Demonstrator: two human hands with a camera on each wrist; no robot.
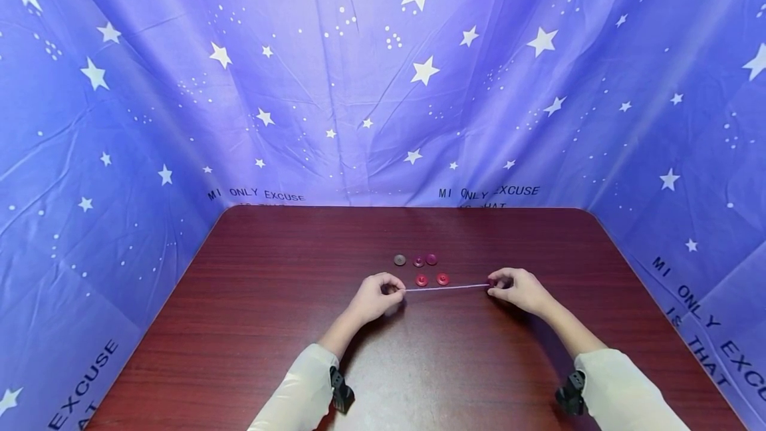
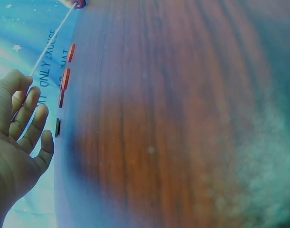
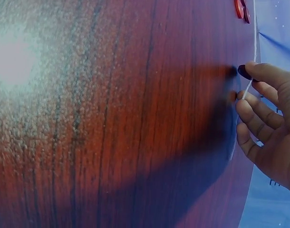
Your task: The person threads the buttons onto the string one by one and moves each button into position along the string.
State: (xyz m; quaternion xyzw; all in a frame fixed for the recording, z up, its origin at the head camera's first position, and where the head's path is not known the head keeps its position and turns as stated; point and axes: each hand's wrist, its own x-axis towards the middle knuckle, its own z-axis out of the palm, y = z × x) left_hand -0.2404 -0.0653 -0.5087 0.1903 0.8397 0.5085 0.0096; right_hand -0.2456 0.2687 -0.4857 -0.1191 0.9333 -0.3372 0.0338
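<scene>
A white string (image 1: pixel 447 287) stretches nearly straight between the two hands, just above the table. My left hand (image 1: pixel 374 298) pinches one end of it between thumb and forefinger, the other fingers loosely bent in the left wrist view. At the other end, my right hand (image 1: pixel 519 290) pinches a dark red button (image 3: pixel 244 71) together with the string, whose tail hangs below the fingers. Whether the string passes through the button cannot be told. Beyond the string lie two red buttons (image 1: pixel 421 280), two purplish-red buttons (image 1: pixel 431 259) and one grey-brown button (image 1: pixel 399 260).
The hands work over a dark red wood-grain table (image 1: pixel 269 271) with rounded far corners. A blue-purple curtain (image 1: pixel 335 85) with white stars and lettering closes off the back and both sides. Black wrist cameras (image 1: pixel 341 391) sit at the white sleeves (image 1: pixel 299 388).
</scene>
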